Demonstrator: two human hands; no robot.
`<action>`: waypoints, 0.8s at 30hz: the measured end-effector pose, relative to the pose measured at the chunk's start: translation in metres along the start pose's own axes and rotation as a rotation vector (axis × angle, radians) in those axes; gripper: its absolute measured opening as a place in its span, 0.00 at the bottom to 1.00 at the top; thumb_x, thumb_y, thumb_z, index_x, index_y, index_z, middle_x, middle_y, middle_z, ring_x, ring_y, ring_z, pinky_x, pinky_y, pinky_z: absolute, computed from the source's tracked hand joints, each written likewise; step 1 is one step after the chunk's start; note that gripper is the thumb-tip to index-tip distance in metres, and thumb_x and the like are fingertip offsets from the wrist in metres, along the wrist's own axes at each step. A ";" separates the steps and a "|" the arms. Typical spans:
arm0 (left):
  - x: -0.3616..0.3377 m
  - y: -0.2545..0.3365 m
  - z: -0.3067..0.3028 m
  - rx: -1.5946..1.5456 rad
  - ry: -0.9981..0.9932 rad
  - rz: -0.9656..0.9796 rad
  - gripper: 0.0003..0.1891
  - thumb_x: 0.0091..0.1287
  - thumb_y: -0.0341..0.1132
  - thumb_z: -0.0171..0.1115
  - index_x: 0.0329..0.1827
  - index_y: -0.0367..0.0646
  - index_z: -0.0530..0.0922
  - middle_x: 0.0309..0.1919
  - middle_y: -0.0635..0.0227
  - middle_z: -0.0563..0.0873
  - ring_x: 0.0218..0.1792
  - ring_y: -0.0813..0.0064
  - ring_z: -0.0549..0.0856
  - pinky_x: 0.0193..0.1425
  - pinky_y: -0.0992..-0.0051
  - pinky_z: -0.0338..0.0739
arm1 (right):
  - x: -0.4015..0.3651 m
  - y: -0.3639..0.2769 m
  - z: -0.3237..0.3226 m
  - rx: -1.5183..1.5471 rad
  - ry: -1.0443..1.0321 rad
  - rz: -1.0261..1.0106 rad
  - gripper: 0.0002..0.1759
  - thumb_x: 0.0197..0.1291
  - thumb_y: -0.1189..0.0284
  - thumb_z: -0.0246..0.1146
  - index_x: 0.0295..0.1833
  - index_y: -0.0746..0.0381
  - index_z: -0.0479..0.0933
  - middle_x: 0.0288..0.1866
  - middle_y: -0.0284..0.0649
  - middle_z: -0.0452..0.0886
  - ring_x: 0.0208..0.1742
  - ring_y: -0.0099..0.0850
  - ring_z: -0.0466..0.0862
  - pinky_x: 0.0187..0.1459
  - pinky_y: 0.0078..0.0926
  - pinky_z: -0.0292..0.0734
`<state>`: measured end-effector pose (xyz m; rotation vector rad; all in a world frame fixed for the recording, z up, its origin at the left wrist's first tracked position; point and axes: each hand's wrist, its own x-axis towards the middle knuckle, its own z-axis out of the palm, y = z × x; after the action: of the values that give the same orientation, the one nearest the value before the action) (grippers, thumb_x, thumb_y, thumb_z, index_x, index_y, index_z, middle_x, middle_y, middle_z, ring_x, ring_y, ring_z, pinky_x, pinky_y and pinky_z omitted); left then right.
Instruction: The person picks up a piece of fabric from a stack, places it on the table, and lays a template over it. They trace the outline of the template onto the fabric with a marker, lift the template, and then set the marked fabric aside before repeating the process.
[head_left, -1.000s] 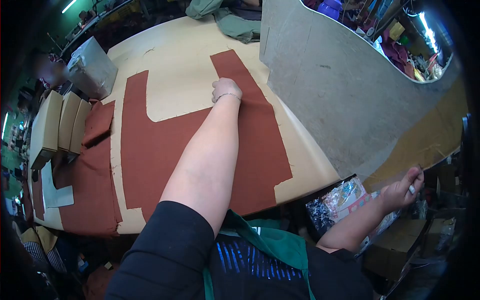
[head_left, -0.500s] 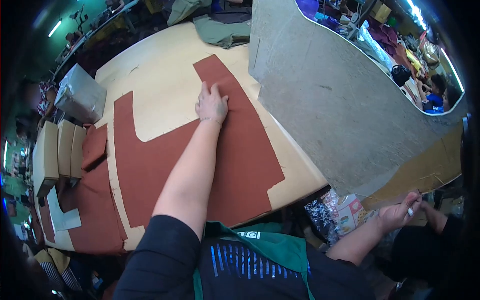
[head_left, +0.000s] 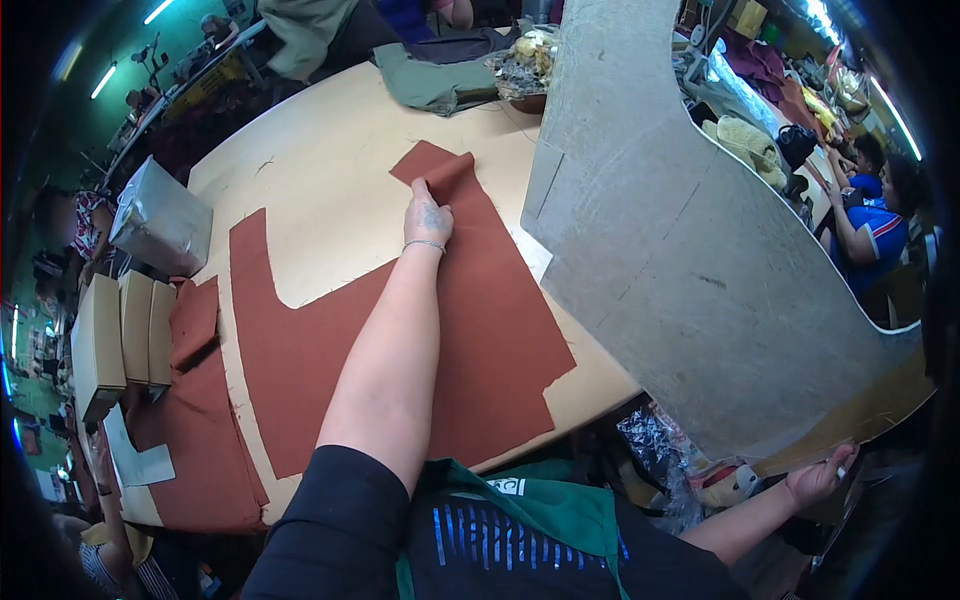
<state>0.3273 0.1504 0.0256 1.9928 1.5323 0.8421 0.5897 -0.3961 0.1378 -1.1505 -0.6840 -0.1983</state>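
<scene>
My left hand (head_left: 428, 217) is closed on the upper part of a rust-red cut fabric piece (head_left: 490, 330). A fold of the cloth rises beside its fingers, and the rest spreads over the table (head_left: 330, 170). Out to the right, my right hand (head_left: 820, 478) is closed at the lower edge of a large grey pattern board (head_left: 680, 250), which is raised and tilted above the table's right side. A small white object (head_left: 842, 472) shows at its fingers; I cannot make out its kind.
More rust-red cloth (head_left: 200, 460) lies at left under small cardboard boxes (head_left: 97, 345). A wrapped box (head_left: 165, 220) stands behind. Green cloth (head_left: 430, 78) and a bundle of scraps (head_left: 525, 65) sit at the far edge. A person in blue (head_left: 880, 235) is beyond the board.
My left hand has gone from lying spread on the fabric to gripping it, and the upper strip is now folded up. The board has shifted right and down with my right hand.
</scene>
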 end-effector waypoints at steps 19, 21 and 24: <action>0.054 0.001 -0.023 -0.660 -0.131 -0.291 0.37 0.55 0.40 0.63 0.66 0.44 0.56 0.57 0.58 0.70 0.50 0.66 0.76 0.53 0.73 0.68 | 0.004 -0.014 -0.084 -0.341 0.148 -0.226 0.28 0.54 0.66 0.62 0.57 0.69 0.65 0.54 0.43 0.71 0.53 0.30 0.69 0.57 0.29 0.61; 0.076 -0.002 -0.019 -0.633 -0.246 -0.223 0.36 0.54 0.30 0.61 0.67 0.51 0.56 0.59 0.59 0.69 0.47 0.66 0.78 0.51 0.78 0.70 | -0.003 -0.017 -0.071 -0.269 0.192 -0.169 0.29 0.54 0.66 0.62 0.58 0.69 0.64 0.55 0.43 0.70 0.54 0.31 0.68 0.57 0.30 0.60; 0.115 -0.028 -0.011 -0.198 -0.400 -0.012 0.43 0.47 0.23 0.61 0.67 0.59 0.55 0.66 0.56 0.55 0.58 0.56 0.68 0.59 0.70 0.66 | -0.005 -0.022 -0.061 -0.211 0.163 -0.107 0.29 0.55 0.66 0.61 0.59 0.68 0.63 0.57 0.43 0.68 0.55 0.32 0.67 0.58 0.31 0.59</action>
<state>0.3219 0.2687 0.0338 1.8666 1.1836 0.5246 0.5996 -0.4605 0.1372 -1.2835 -0.5899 -0.4592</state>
